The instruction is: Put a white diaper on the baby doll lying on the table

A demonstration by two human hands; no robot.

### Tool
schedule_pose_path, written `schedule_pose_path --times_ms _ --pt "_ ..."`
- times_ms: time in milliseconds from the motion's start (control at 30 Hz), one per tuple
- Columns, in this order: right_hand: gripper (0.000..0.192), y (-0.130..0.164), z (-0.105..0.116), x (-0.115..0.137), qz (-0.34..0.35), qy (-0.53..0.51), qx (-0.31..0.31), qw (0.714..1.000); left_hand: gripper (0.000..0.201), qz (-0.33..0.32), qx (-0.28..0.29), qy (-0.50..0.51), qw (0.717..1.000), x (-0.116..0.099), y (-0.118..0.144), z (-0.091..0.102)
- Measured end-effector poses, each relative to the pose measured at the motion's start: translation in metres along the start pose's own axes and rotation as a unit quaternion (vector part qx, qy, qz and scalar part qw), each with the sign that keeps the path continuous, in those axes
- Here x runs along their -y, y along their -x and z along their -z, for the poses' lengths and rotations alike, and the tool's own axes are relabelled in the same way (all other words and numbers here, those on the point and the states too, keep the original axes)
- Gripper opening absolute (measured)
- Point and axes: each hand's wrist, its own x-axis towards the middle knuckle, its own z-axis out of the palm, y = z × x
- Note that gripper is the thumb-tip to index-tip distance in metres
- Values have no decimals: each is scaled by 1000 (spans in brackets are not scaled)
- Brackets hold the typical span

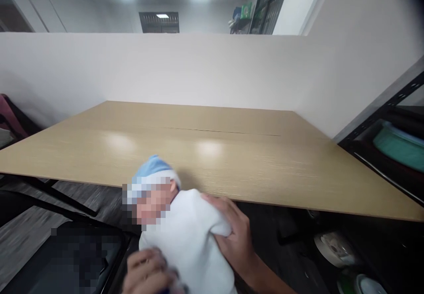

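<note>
A baby doll (188, 232) in a white garment lies tilted at the table's near edge. Its head, to the upper left, wears a light blue cap (153, 166) with a white brim, and the face is pixelated. My right hand (235, 227) grips the doll by its side and arm, thumb below and fingers on top. In front of the doll's lower body, my left hand (149, 272) is curled and smeared by motion. Whether it holds the garment or a small thing is hidden.
A wide wooden table (251, 166) stretches ahead to a white half-wall (185, 68). At lower left stands a black chair (59, 258). On the right is a dark shelf rack (380, 139) with a green item (400, 146); round containers (334, 247) sit beneath the table.
</note>
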Motion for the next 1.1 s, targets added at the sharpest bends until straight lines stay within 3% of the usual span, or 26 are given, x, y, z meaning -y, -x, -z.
schedule_pose_path --times_ms 67,100,200,333,433,533,633,767,967,1100 --pt "47 -4 12 -11 -32 -18 -74 997 44 97 -61 -39 993 24 -12 4" --pt "45 -7 17 -18 -54 -27 -109 992 52 145 -61 -54 986 37 -22 3" --pt "49 -19 27 -45 -124 -54 -200 970 67 215 28 -43 975 70 -59 -12" --pt "61 -33 31 -75 -198 -109 -230 947 55 283 125 2 951 105 -103 -44" --pt "62 -41 40 -86 -218 -106 -226 943 52 300 192 11 934 123 -127 -63" --pt "55 -47 62 -91 -201 12 -200 959 49 304 232 0 924 138 -143 -73" --pt "46 -50 94 -96 -135 176 -94 971 43 308 253 -11 917 148 -150 -77" --pt "43 -50 123 -106 -74 298 21 951 41 299 271 2 915 152 -151 -82" --pt "39 -42 135 -125 -79 356 30 931 51 279 261 9 924 150 -141 -84" --pt "42 -31 142 -141 -81 367 32 926 55 247 249 25 936 160 -123 -78"
